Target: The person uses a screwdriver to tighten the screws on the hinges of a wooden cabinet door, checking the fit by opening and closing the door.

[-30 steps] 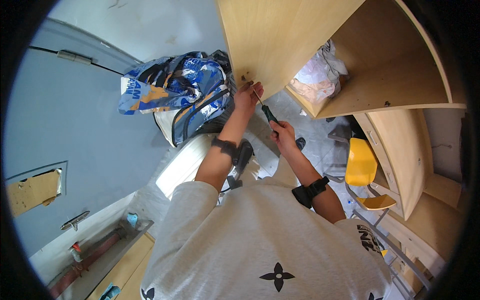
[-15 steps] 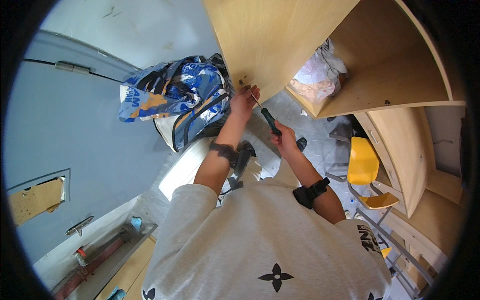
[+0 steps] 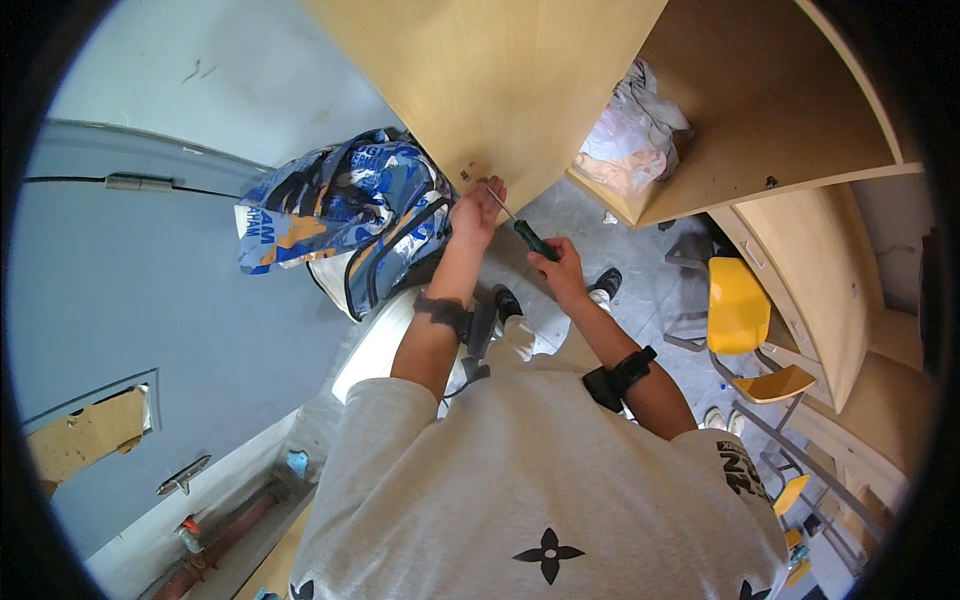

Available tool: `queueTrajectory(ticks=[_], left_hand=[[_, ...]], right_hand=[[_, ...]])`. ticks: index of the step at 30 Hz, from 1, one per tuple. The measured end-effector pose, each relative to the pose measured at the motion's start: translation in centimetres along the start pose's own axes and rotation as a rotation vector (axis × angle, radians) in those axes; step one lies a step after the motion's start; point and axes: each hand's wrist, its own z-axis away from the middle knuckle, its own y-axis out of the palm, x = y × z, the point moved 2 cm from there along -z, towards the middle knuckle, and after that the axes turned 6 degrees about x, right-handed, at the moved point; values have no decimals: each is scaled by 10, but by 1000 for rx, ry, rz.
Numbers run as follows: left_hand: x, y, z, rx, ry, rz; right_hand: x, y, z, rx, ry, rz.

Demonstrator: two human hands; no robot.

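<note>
My right hand (image 3: 562,264) is closed around the dark green handle of a screwdriver (image 3: 534,239). Its thin metal shaft slants up and left to my left hand (image 3: 474,213). The left fingers are bent together about the screwdriver's tip, close to the lower part of a light wooden door panel (image 3: 490,90). Whatever small thing they pinch is hidden. Just above the left fingers, dark metal fittings or holes (image 3: 470,173) show on the panel.
A blue patterned bag (image 3: 345,205) stands left of my left arm, beside a grey door (image 3: 180,300). Right of the panel, an open wooden cabinet (image 3: 760,110) holds a plastic bag of cloth (image 3: 625,145). A yellow chair (image 3: 738,305) stands at the right.
My view has shifted slightly, so the panel and cabinet sit further left. Both hands have moved a little left, and the left fingers have drawn closer together. The screwdriver stays in my right hand.
</note>
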Motion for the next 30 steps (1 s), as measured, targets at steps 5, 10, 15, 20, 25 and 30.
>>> queueTrajectory(ticks=[5, 10, 15, 20, 25, 30], left_hand=[[2, -7, -3, 44, -20, -18], [-6, -28, -15, 189, -72, 21], [0, -8, -6, 13, -52, -38], [-5, -12, -9, -15, -55, -38], [-4, -11, -12, -44, -34, -32], [-4, -9, -9, -71, -28, -41]], right_hand=[[7, -2, 5, 83, 178, -234], [11, 5, 5, 90, 191, -256], [6, -7, 0, 75, 217, -317], [4, -1, -7, 303, 679, -1055], [4, -4, -5, 514, 769, -1274], [-4, 0, -6, 637, 737, -1279]])
